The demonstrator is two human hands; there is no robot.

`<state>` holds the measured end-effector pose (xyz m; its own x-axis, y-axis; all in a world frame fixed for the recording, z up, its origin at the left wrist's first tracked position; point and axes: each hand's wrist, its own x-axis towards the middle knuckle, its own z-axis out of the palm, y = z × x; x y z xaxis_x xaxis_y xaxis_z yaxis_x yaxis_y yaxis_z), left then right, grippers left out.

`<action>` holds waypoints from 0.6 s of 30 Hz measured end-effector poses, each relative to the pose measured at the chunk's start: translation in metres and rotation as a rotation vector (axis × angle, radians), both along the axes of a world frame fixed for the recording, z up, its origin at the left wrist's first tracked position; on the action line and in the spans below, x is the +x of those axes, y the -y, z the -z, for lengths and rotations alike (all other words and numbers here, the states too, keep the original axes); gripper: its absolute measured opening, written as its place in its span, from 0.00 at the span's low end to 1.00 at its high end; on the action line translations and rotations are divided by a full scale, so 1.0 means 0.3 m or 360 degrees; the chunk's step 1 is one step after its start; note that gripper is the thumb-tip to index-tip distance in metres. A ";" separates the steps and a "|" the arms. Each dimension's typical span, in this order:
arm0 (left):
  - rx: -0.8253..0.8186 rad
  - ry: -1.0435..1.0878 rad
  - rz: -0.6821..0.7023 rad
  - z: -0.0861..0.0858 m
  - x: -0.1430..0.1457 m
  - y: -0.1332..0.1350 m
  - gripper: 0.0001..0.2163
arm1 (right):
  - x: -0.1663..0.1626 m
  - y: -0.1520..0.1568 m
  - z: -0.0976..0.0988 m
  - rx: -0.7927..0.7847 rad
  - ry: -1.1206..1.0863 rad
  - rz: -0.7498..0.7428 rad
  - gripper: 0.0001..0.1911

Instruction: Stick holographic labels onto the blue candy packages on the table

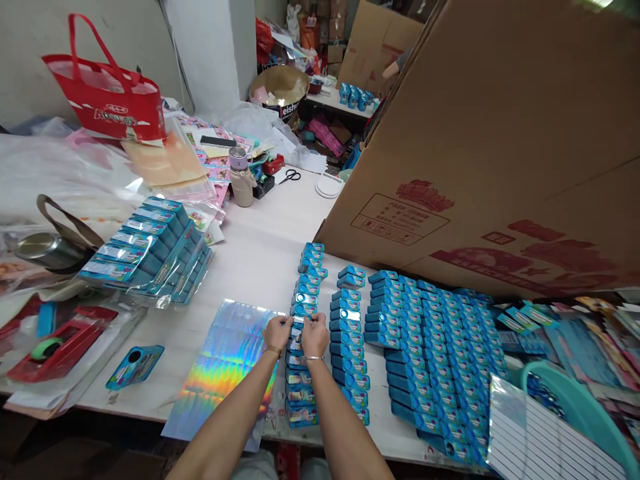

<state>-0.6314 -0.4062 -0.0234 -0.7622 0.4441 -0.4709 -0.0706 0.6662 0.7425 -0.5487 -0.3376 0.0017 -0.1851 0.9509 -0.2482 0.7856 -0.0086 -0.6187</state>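
Note:
My left hand (277, 335) and my right hand (315, 335) meet over a long row of small blue boxes (303, 417). The fingers of both are pinched together at one box in the middle of the row, where something small and shiny shows between them. What exactly they pinch is too small to make out. Several boxes at the near end of this row bear shiny patches on their faces. Left of the row, partly under my left forearm, lies a rainbow holographic sheet (220, 363). A second row of blue boxes (349, 333) stands just right of my right hand.
More blue boxes (440, 353) stand in packed rows before a large cardboard carton (500, 147). At left are a wrapped stack of boxes (150, 250), a single blue box (134, 367) and a tape dispenser (63, 343). A teal basin (575, 407) stands at right.

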 end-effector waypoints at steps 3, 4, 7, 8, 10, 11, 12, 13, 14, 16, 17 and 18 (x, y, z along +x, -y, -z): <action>0.0081 0.0067 -0.0111 0.021 -0.009 -0.007 0.13 | 0.001 -0.017 -0.004 -0.0053 -0.0079 0.0086 0.07; 0.0117 0.0078 -0.0160 0.022 -0.017 -0.008 0.13 | 0.005 -0.029 -0.007 -0.0086 -0.0124 0.0112 0.05; 0.0244 0.0078 -0.0317 -0.002 -0.046 0.000 0.20 | 0.028 -0.073 -0.019 -0.0223 -0.0301 0.0199 0.08; 0.0292 0.0074 -0.0347 -0.020 -0.052 0.008 0.23 | 0.037 -0.087 -0.026 -0.0277 -0.0371 0.0225 0.11; 0.0418 0.0154 -0.0334 -0.069 -0.054 0.028 0.28 | 0.047 -0.109 -0.041 -0.0394 -0.0514 0.0260 0.16; 0.0488 0.0257 -0.0294 -0.096 -0.049 0.039 0.31 | 0.048 -0.115 -0.050 -0.0456 -0.0580 0.0271 0.18; 0.0548 0.0389 -0.0243 -0.122 -0.040 0.047 0.33 | 0.045 -0.119 -0.058 -0.0517 -0.0640 0.0279 0.19; 0.0595 0.0522 -0.0190 -0.146 -0.030 0.054 0.35 | 0.038 -0.121 -0.065 -0.0577 -0.0692 0.0284 0.21; 0.0626 0.0635 -0.0140 -0.167 -0.020 0.057 0.36 | 0.028 -0.121 -0.072 -0.0633 -0.0738 0.0288 0.21; 0.0635 0.0765 -0.0085 -0.195 -0.005 0.055 0.36 | 0.003 -0.118 -0.081 -0.0735 -0.0820 0.0293 0.22; 0.0631 0.0818 -0.0083 -0.203 -0.003 0.051 0.36 | -0.010 -0.116 -0.083 -0.0778 -0.0857 0.0294 0.22; 0.0632 0.0881 -0.0087 -0.208 -0.003 0.045 0.36 | -0.021 -0.115 -0.084 -0.0813 -0.0891 0.0298 0.23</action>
<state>-0.6324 -0.4197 0.0389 -0.4823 0.6315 -0.6071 -0.5362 0.3353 0.7747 -0.5552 -0.3032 0.0270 -0.2595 0.7716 -0.5807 0.3151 -0.5007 -0.8062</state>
